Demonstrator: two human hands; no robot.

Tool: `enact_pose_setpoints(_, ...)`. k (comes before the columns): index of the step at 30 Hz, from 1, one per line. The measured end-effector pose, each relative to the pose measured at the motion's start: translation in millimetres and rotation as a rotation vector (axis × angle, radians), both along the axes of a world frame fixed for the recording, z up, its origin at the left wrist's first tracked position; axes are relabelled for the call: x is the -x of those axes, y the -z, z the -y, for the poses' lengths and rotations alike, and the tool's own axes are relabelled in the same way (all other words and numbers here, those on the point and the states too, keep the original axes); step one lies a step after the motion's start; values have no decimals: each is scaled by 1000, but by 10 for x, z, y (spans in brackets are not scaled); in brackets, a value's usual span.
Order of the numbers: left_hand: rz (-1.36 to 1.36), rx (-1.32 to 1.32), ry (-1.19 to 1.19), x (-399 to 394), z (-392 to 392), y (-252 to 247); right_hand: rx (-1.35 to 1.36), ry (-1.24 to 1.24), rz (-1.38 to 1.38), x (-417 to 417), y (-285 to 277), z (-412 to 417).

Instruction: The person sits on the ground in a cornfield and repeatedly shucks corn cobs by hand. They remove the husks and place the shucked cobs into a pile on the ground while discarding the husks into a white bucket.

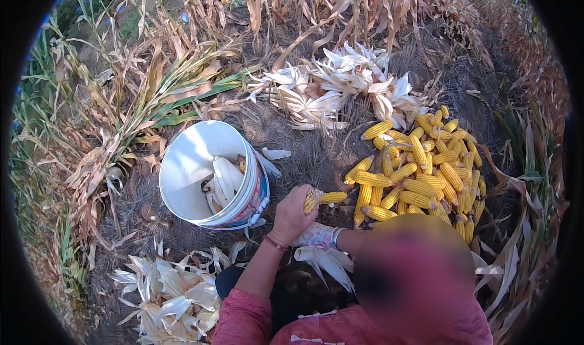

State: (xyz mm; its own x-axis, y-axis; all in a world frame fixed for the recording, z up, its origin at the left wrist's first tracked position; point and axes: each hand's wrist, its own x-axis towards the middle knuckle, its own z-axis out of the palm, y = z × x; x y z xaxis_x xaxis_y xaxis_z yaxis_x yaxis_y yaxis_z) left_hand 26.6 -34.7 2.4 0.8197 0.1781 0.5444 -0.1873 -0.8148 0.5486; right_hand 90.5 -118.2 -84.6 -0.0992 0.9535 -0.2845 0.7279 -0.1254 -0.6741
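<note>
My bare left hand, with a beaded bracelet at the wrist, is closed around a yellow corn ear; its kernelled end shows above the fist. A second yellow ear appears just beyond it, touching or overlapping in the view. Under the left wrist is my right hand in a patterned glove, its fingers hidden. Pale peeled husk hangs directly below the glove. To the left, a white plastic bucket leans towards me and holds a few ears, including one in pale husk.
A heap of husked yellow corn ears lies on the soil at right. Piles of dry husks sit ahead and, more husks, at lower left. Cut stalks lie beyond the bucket; standing dry corn rises behind.
</note>
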Motion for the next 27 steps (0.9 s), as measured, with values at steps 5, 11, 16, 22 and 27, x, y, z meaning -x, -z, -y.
enact_pose_setpoints(5,-255,237,-191,100,-403,-3,-79,524,22,-428,-699,62)
enact_pose_setpoints(11,-504,246,-82,86,-389,-16,-687,231,486,-444,-931,37)
enact_pose_setpoints(16,-578,744,148,112,-421,303,-207,284,570,-350,-1051,-46)
enact_pose_setpoints(22,-588,409,-23,61,-248,315,-183,416,544,-510,-675,-18)
enact_pose_setpoints(27,-487,840,-79,42,-151,538,-188,444,524,-514,-700,4)
